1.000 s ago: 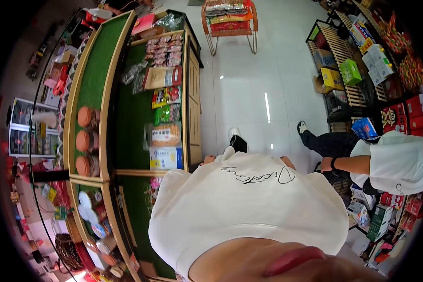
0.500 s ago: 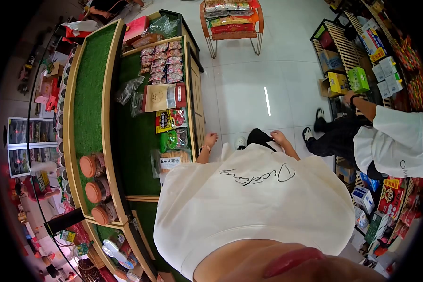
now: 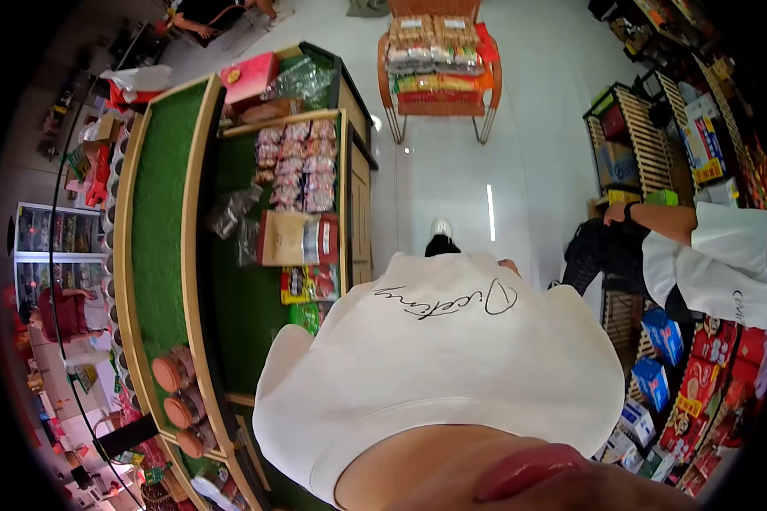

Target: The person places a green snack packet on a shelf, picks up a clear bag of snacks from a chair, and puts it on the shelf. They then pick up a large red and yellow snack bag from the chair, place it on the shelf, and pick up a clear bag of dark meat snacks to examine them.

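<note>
Beyond the white shirt [image 3: 439, 358], the right hand [image 3: 509, 266] shows only partly.

The pale floor [image 3: 520, 170] is smooth and glossy. At left, rough green matting [image 3: 164, 213] lines a wooden shelf [image 3: 193, 213]. The near white shirt [image 3: 443, 358] is matt cloth.

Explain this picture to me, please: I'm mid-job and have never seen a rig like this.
There is no robot, just a person. The one view comes from a camera worn on their head, looking forward and down over their white shirt. Only a bit of the right hand shows past the shirt; the left hand is hidden, so I can't tell what either holds. On the green-lined display shelf at the wearer's left are small packets, a tan-and-red pouch and orange-lidded jars. The bare forearm at right is another person's.
</note>
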A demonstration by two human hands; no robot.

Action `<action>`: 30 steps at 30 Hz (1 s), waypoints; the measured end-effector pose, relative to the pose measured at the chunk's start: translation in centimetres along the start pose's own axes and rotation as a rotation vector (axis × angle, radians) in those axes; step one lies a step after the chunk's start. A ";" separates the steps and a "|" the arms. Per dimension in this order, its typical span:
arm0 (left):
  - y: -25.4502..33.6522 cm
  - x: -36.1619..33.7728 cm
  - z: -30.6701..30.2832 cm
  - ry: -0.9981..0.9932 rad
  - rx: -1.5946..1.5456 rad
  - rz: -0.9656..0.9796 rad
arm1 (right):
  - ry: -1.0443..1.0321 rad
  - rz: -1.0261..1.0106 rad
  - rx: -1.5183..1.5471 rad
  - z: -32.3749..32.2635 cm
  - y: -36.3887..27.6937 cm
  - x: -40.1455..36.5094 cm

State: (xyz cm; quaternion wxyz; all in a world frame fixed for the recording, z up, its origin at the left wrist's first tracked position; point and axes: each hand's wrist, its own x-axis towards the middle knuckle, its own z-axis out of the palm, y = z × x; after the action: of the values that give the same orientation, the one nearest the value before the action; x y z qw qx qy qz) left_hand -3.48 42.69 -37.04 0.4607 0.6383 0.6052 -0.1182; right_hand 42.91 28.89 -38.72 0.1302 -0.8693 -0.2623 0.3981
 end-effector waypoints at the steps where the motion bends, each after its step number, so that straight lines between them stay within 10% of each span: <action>1: 1.4 1.8 -1.4 0.010 -0.021 0.015 | 0.011 -0.025 0.040 -0.7 -2.3 1.8; 10: 20.2 16.8 -15.4 0.141 -0.833 0.207 | -0.171 -0.121 0.384 -6.8 -17.9 13.9; 21: 28.6 24.7 -21.0 -0.017 -0.827 0.248 | -0.356 -0.164 0.588 -9.1 -32.9 21.0; 30: 37.1 39.0 -34.6 -0.011 -0.811 0.400 | -0.098 -0.264 0.678 -16.6 -49.0 29.5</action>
State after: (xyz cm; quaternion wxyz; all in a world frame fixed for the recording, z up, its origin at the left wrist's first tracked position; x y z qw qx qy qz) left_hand 24.53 99.71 -29.18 0.6905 0.5101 0.4648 0.2165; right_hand 54.33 85.65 -25.04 0.4485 -0.7153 -0.2314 0.4833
